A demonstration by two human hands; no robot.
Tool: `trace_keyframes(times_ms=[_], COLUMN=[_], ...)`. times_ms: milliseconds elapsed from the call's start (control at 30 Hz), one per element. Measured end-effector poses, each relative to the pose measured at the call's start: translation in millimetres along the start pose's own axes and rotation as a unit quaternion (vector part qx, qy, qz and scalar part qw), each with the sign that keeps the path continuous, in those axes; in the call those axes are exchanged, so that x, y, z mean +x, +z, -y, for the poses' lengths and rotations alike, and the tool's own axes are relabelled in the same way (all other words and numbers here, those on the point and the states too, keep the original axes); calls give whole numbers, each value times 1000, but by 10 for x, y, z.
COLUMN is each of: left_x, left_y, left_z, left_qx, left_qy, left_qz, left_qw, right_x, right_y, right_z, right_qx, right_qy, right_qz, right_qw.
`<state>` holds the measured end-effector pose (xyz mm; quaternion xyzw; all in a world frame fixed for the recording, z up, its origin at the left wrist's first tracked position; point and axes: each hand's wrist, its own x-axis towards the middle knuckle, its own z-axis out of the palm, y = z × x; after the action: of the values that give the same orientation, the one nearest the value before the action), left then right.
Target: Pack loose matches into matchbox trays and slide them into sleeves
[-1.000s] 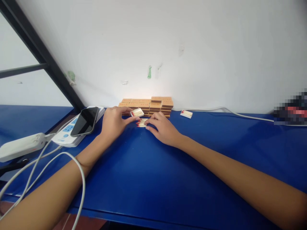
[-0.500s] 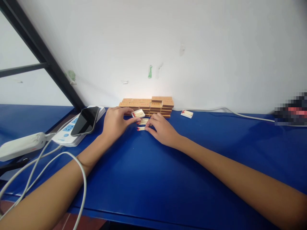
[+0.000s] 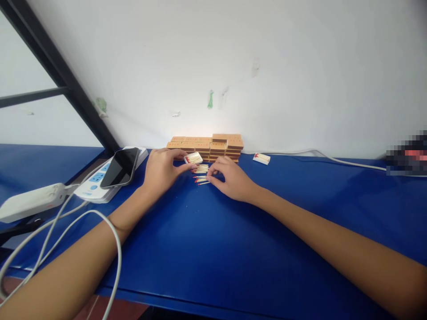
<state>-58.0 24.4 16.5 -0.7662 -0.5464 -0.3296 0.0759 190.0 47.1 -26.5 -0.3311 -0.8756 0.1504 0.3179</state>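
Note:
Loose red-tipped matches (image 3: 201, 174) lie spread on the blue table (image 3: 207, 249) between my two hands. My right hand (image 3: 231, 179) rests on the table with its fingertips pinched together on the right ends of the matches. My left hand (image 3: 163, 170) is curled, its thumb stretched to the left edge of the matches and its forefinger at an open matchbox tray (image 3: 193, 158) full of matches. Behind them a stack of tan matchboxes (image 3: 213, 145) stands against the white wall.
A second open matchbox tray (image 3: 261, 158) lies to the right of the stack. At the left a black phone (image 3: 120, 167) lies on a white power strip (image 3: 91, 186), with a white adapter (image 3: 30, 202) and white cables (image 3: 66, 231) across my left forearm. A grey cable (image 3: 333, 158) runs along the wall.
The bundle of matches under my right fingers has been fanned out toward me into separate sticks. My right hand shifted slightly right. My left hand has stayed by the tray.

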Motion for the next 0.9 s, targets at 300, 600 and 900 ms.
trace_keyframes(times_ms=[300,600,900], left_x=[-9,-10,-1], left_y=[24,25,24], left_z=[40,14,60], left_qx=[-8,-20,22], left_qy=[18,18,23], left_qz=[-5,11,38], left_qw=[1000,1000,999], right_x=[-8,6,75], right_y=[-163,-116,-254], right_z=[2,13,-90], right_qx=[44,5,19], right_qy=[0,9,-14], right_qz=[76,104,11], right_qw=[996,995,1000])
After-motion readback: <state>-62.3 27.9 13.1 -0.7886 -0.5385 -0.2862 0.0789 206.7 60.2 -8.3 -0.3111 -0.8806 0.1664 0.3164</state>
